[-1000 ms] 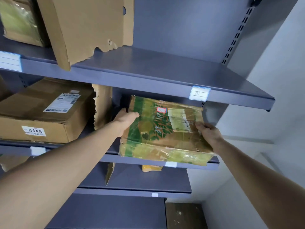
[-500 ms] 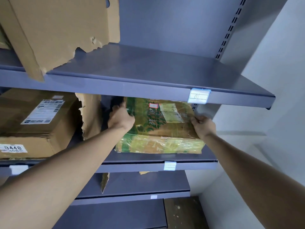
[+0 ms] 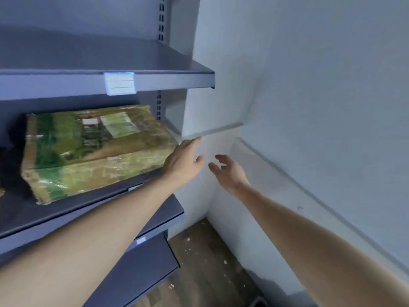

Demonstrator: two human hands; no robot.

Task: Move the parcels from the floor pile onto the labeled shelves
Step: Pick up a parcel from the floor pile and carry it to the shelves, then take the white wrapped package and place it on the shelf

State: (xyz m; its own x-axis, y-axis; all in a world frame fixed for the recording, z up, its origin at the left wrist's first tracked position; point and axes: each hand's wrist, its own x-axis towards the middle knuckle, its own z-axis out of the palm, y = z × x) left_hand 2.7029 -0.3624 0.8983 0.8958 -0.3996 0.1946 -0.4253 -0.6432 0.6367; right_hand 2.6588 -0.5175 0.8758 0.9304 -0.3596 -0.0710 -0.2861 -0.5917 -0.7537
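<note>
A green and brown parcel (image 3: 93, 149) wrapped in clear tape lies flat on the middle grey shelf (image 3: 44, 220), under the shelf with a white label (image 3: 119, 83). My left hand (image 3: 183, 161) hovers just off the parcel's right end with fingers loose and holds nothing. My right hand (image 3: 230, 173) is in the air to the right of the shelf, fingers relaxed and empty. The floor pile is out of view.
A pale wall (image 3: 309, 107) with a small ledge (image 3: 212, 129) stands close on the right. Lower grey shelves (image 3: 143, 262) sit below. A strip of speckled brown floor (image 3: 199, 258) shows between the shelving and the wall.
Both hands have let go of the parcel, which now lies on the middle shelf, and have drawn back to its right. The view has swung to the right.
</note>
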